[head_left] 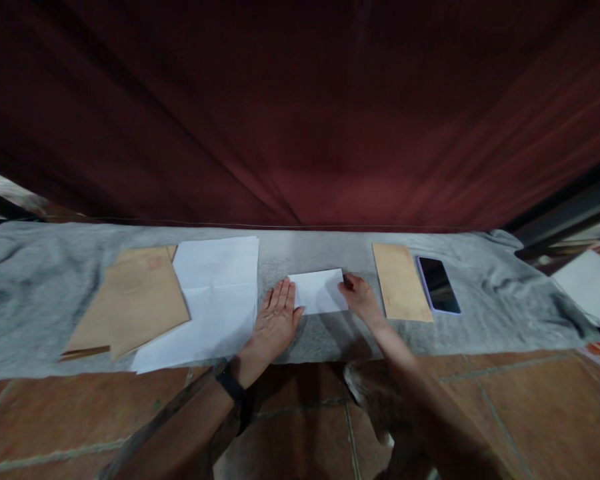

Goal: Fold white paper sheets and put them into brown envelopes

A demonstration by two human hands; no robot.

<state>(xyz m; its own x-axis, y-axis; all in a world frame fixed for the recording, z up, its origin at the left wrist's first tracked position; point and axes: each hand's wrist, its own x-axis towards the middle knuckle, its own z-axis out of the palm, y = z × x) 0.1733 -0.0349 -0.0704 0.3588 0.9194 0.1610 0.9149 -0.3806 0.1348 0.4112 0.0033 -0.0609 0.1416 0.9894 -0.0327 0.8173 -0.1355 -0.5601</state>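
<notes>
A small folded sheet of white paper (321, 292) lies on the grey cloth between my hands. My left hand (277, 316) rests flat over its left end, fingers stretched out, a dark watch on that wrist. At the paper's right edge, my right hand (361, 297) has its fingers curled against the side, pinching the paper there; the fingertips are partly hidden. Left of my left hand lie larger white sheets (220, 280) with a crease across them. Brown envelopes (145, 293) overlap these sheets. Just right of my right hand is a single brown envelope (403, 283).
A phone (439, 285) in a purple case lies beyond the single envelope. The grey cloth (500, 300) covers a long narrow surface. Behind it hangs a dark red curtain (300, 133). Terracotta tiles (545, 407) show below, and a white item (593, 287) sits at far right.
</notes>
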